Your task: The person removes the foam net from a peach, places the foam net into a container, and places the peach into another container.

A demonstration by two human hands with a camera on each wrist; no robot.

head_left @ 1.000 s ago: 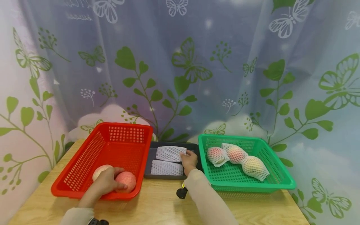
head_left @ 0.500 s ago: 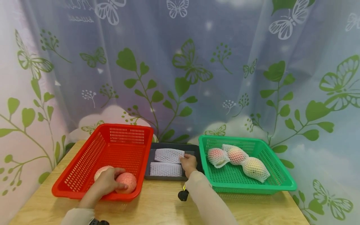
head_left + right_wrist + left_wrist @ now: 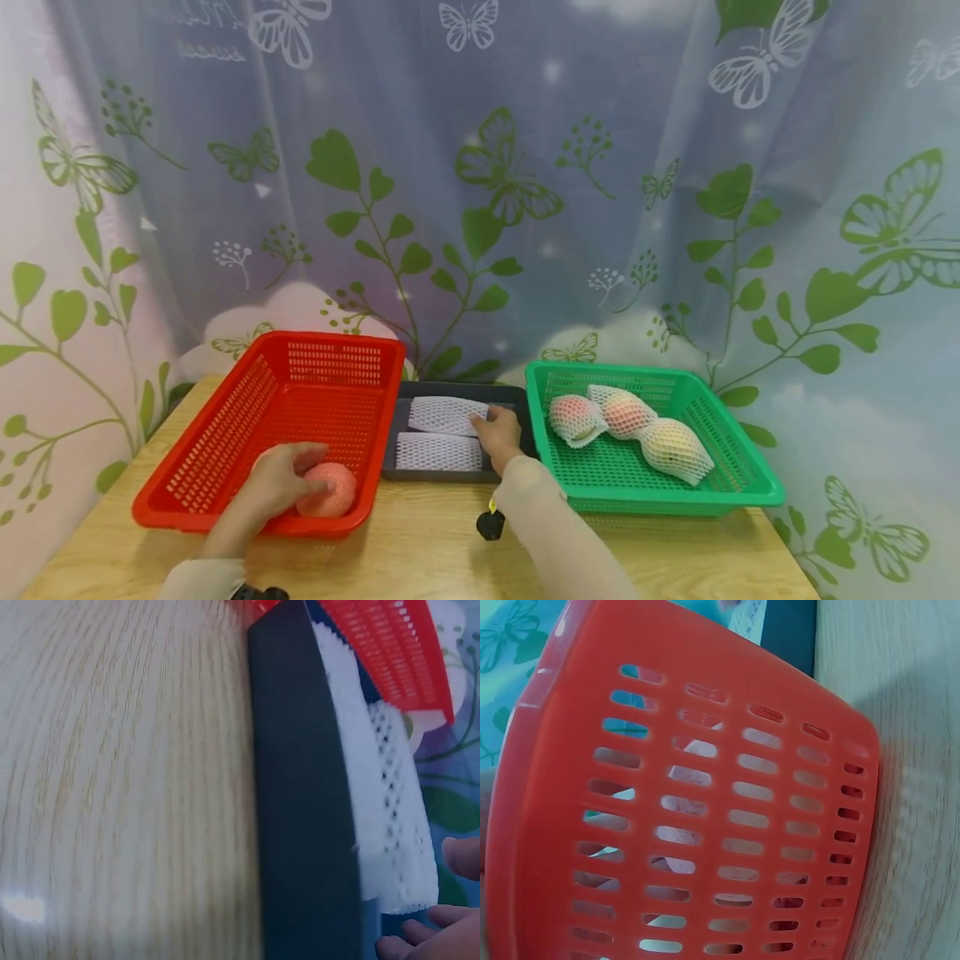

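Inside the red basket (image 3: 341,342), my left hand (image 3: 276,482) spreads thumb and fingers at a pink, round peach-like fruit (image 3: 337,492). The thumb overlaps the fruit; whether it presses is unclear. A second fruit lies mostly hidden under this hand. My right hand (image 3: 501,435) is at the right end of the farther white foam net sleeve (image 3: 442,414) in the dark tray (image 3: 461,390). Its thumb and fingers stand apart around that end in the right wrist view. Another foam net sleeve (image 3: 438,452) lies flat nearer me. Basket wall hides the left hand's work in the left wrist view.
A green basket (image 3: 660,500) on the right holds three fruits (image 3: 626,414) in white foam nets. Both baskets flank the tray on a wooden table (image 3: 420,533). A patterned curtain (image 3: 480,208) hangs behind.
The farther net sleeve's right end has come down, and my right fingers have loosened at it. In the red basket the pink fruit has shifted slightly left, and my left fingers have lifted off its top.
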